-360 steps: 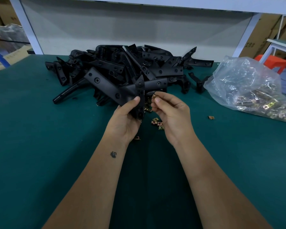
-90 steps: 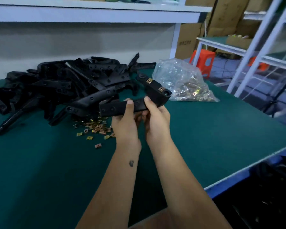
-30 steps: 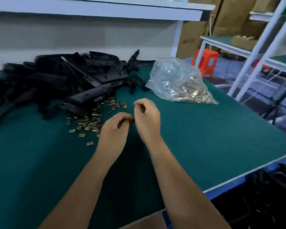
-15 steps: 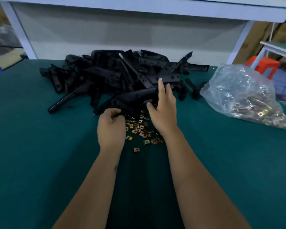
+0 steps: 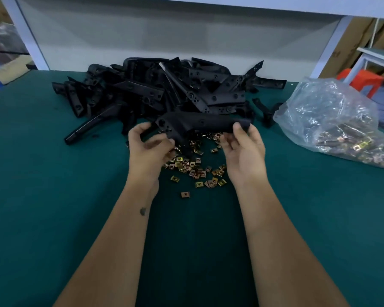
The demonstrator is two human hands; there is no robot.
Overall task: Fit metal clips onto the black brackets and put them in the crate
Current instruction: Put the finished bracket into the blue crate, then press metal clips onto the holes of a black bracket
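Both hands hold one black bracket [image 5: 195, 125] just above the green table, in front of a big pile of black brackets [image 5: 164, 91]. My right hand [image 5: 244, 154] grips its right end, thumb on top. My left hand [image 5: 149, 151] holds its left, bent end with curled fingers. Below the bracket, several small brass-coloured metal clips [image 5: 195, 167] lie scattered on the table. No clip shows on the held bracket. The crate is out of view.
A clear plastic bag [image 5: 333, 120] full of clips lies at the right. A white shelf frame and grey back panel [image 5: 164, 34] stand behind the pile. An orange stool [image 5: 361, 80] and cardboard boxes lie beyond the table's right side.
Half a second ago both hands were reaching down at the pile's front edge; now they have lifted one bracket out of it, one hand at each end.
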